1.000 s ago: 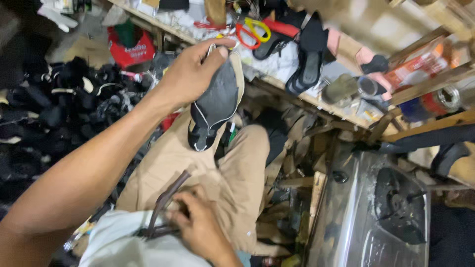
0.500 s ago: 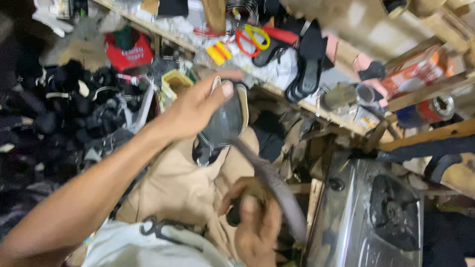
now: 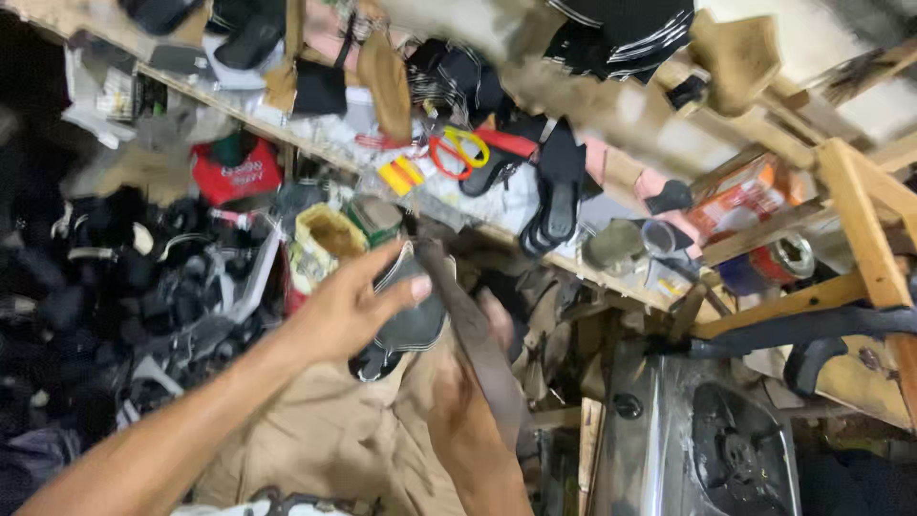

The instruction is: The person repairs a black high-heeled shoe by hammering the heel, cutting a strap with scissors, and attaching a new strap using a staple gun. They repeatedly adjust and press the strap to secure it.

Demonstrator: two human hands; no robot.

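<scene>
The dark shoe sole (image 3: 406,320) now sits mid-scene above my lap, and a long brown strap (image 3: 473,334) that lay low a second ago has swung up along its right edge, so I judge the work has moved from picking the strap up to laying it against the sole. My left hand (image 3: 349,306) reaches in from the near left with a straight forearm, palm cupping the sole and fingers spread over its face. My right hand (image 3: 458,401) rises from below, blurred, closed around the strap's lower part. Beyond, a wooden shelf (image 3: 535,248) carries scissors (image 3: 457,151) and black sandals (image 3: 559,196); a metal stove (image 3: 707,440) stands near right.
</scene>
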